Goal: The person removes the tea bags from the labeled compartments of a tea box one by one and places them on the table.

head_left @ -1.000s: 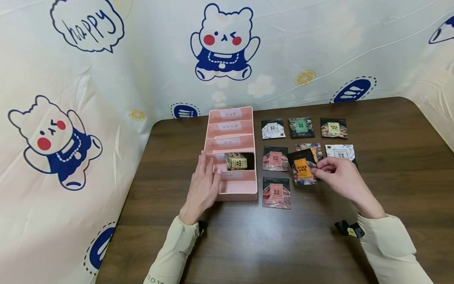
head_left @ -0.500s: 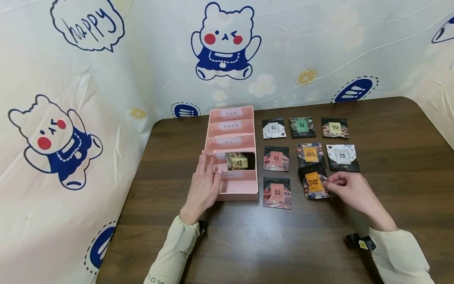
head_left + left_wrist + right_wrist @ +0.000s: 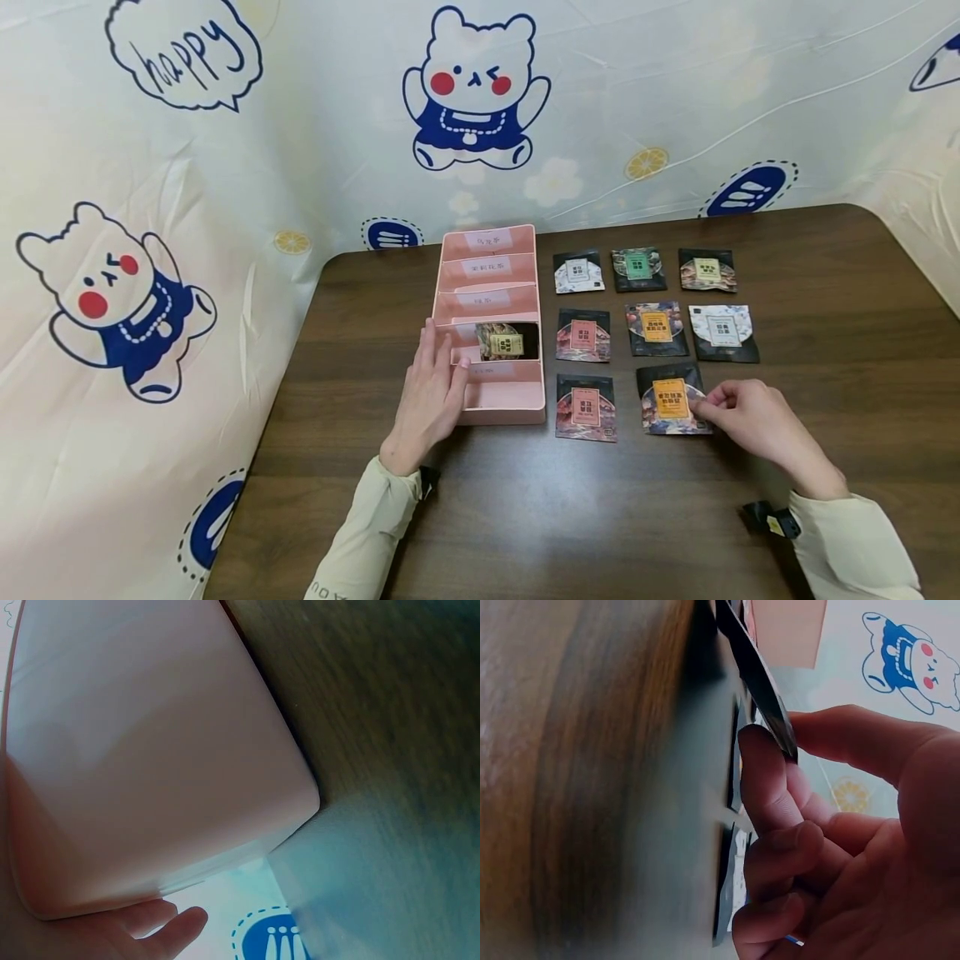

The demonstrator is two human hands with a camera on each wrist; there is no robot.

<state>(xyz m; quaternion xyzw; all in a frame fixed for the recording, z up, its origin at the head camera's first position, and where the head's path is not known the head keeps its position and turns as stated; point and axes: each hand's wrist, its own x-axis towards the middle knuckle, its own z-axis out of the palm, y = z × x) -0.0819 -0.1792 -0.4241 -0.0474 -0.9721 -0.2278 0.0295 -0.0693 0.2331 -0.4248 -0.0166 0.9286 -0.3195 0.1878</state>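
My right hand [image 3: 768, 429] pinches the right edge of a black sachet with an orange label [image 3: 671, 400], just above the table at the front of the sachet rows. In the right wrist view the sachet [image 3: 759, 679] appears edge-on between thumb and fingers. My left hand [image 3: 427, 392] rests on the left rim of a pink divided box [image 3: 502, 415], fingers straight along the side and thumb over the edge. One black sachet with a pale yellow-green label [image 3: 507, 342] lies in the box's second compartment from the front. Paper labels mark the compartments.
Right of the box lie several sachets on the wooden table [image 3: 570, 517]: two pink-labelled, one of them a pink-labelled sachet [image 3: 585, 408], an orange-labelled sachet [image 3: 656, 327], and a white sachet [image 3: 723, 333]. Behind is a back row with a green-labelled sachet [image 3: 637, 268]. A printed cloth [image 3: 337, 108] hangs behind.
My right hand has moved the orange-labelled sachet toward the front right, off the other orange-labelled sachet, which now shows fully. My left hand has stayed on the box.
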